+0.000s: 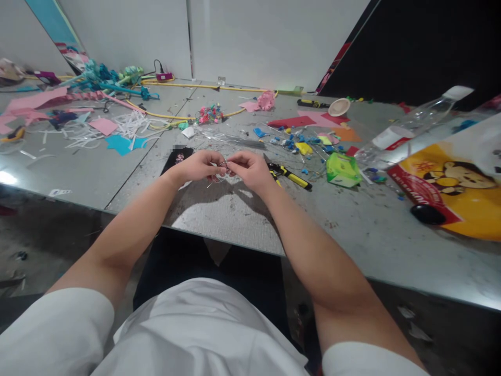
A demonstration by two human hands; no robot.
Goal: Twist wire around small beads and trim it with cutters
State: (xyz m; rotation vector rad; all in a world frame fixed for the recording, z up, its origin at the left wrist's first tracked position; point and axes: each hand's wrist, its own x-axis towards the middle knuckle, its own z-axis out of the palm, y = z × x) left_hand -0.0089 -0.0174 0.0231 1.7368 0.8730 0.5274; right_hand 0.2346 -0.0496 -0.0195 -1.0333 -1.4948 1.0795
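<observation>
My left hand [202, 166] and my right hand [249, 168] meet above the near part of the grey table. Both are closed, fingertips pinching a thin bent wire [217, 180] with loops and a loose end sticking out to the left. Part of the wire is hidden by the fingers. Just beyond my left wrist lies a dark, phone-like flat object [183, 152], partly covered by the hand. Beside my right wrist rest pliers [293, 177] with black and yellow handles. A bundle of straight thin wires [235, 139] lies behind my hands.
Right of the pliers are a green packet [343, 170], a clear bottle [418, 121] and a yellow bag [465, 183]. Small blue pieces [291, 143] and coloured paper lie behind. White paper strips [131, 124] and teal twisted pieces [99, 75] cover the left side. A yellow cable [203, 86] runs along the wall.
</observation>
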